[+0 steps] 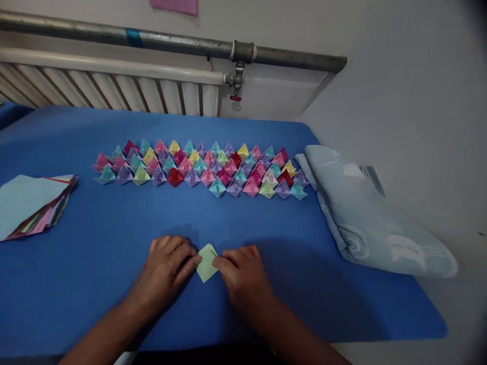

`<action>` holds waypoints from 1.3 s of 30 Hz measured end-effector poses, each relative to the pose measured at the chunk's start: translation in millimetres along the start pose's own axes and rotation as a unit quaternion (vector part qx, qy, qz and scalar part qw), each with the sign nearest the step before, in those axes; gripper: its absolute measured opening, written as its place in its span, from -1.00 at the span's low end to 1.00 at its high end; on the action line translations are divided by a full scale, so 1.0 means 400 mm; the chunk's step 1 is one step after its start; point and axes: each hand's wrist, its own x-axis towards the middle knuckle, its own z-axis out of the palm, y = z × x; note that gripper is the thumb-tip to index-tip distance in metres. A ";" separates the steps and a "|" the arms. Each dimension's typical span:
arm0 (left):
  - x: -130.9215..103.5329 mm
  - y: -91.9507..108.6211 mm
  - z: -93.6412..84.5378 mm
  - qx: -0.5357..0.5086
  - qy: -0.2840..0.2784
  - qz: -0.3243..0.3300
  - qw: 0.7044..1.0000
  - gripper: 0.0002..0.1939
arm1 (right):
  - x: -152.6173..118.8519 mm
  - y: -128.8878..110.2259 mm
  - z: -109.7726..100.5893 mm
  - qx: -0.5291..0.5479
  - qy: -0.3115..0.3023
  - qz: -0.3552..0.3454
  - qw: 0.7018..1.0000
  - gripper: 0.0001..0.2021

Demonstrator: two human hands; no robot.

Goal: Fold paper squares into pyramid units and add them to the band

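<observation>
Green ppr (207, 264), boats (175, 177) beyond, blanket (353, 213) on R

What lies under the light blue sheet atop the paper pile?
Under the light blue sheet, the edges of other sheets stick out, red, pink and green among them. The rest of those sheets is covered, so their number and full faces cannot be told.

A grey pipe (182, 43) with blue tape (134, 37) crosses the pale wall (411, 101) above a white radiator (114, 68); a red-handled valve (238, 81) hangs beneath it. The blue counter (125, 218) lies dimly lit.
</observation>
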 end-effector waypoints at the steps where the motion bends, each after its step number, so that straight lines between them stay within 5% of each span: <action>1: 0.002 -0.001 0.000 0.000 -0.003 -0.004 1.000 -0.72 | 0.000 0.000 0.000 0.000 -0.001 0.003 1.000 -0.77; 19: 0.017 0.005 0.001 0.071 -0.001 -0.030 0.997 -0.71 | 0.003 -0.004 -0.011 0.039 -0.046 0.032 0.998 -0.82; 26: -0.009 -0.008 -0.001 0.089 0.035 0.105 0.990 -0.76 | -0.028 -0.004 -0.018 0.019 -0.033 0.036 0.999 -0.79; 34: -0.051 0.019 -0.022 0.143 0.014 0.131 0.981 -0.68 | -0.066 -0.006 -0.022 -0.019 -0.022 0.029 0.999 -0.73; 37: 0.000 0.031 -0.021 0.115 -0.035 0.102 0.988 -0.78 | -0.065 -0.005 -0.020 -0.021 -0.018 0.027 0.999 -0.75; 39: 0.058 0.039 -0.026 0.066 -0.139 0.093 0.984 -0.79 | -0.063 -0.003 -0.019 -0.027 -0.017 0.021 0.999 -0.75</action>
